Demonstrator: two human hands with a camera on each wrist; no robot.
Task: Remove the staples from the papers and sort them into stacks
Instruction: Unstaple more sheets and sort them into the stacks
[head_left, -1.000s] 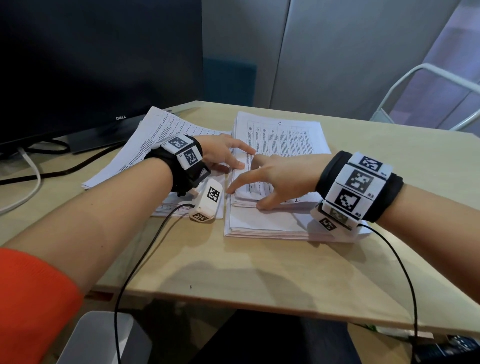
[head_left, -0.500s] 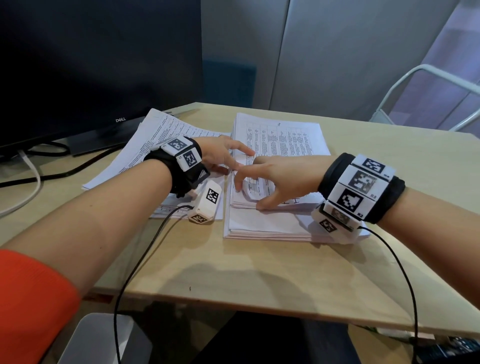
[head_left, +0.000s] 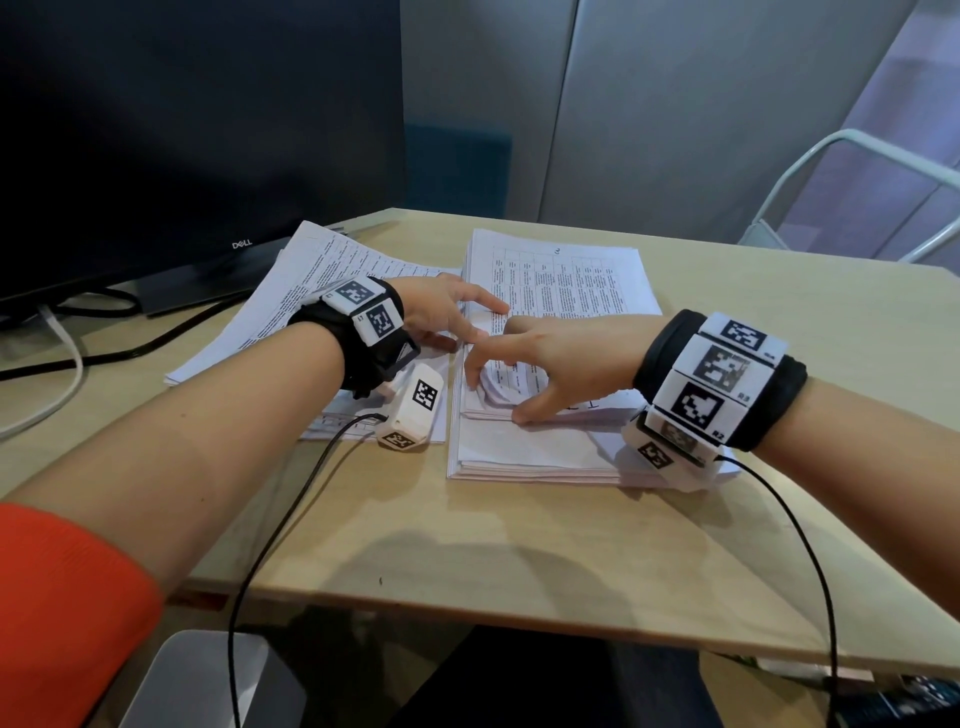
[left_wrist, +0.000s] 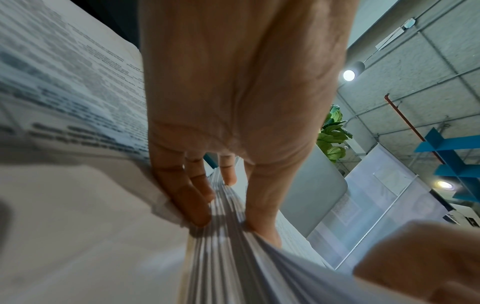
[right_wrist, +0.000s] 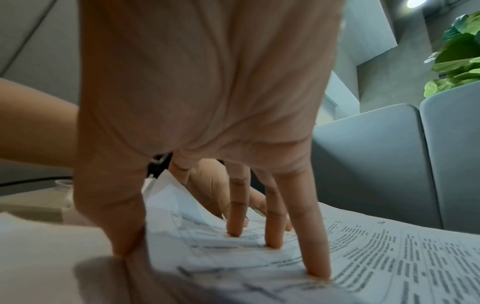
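The top sheets (head_left: 511, 387) of the right-hand stack (head_left: 545, 457) were pinched between the thumb and straight fingertips of the right hand (head_left: 561, 364), bunched up at their near left corner. The left hand (head_left: 441, 317) lay just beside, fingers relaxed on the stack's left edge. The stack's long axis ran away from the person; the left-hand stack (head_left: 311, 280) lay beside it.

bare desk (head_left: 519, 530) open along near edge; monitor (head_left: 182, 130) walls off far left, cables (head_left: 104, 358) trail beside it; two paper stacks (head_left: 561, 280) fill centre; chair (head_left: 852, 171) beyond right edge.
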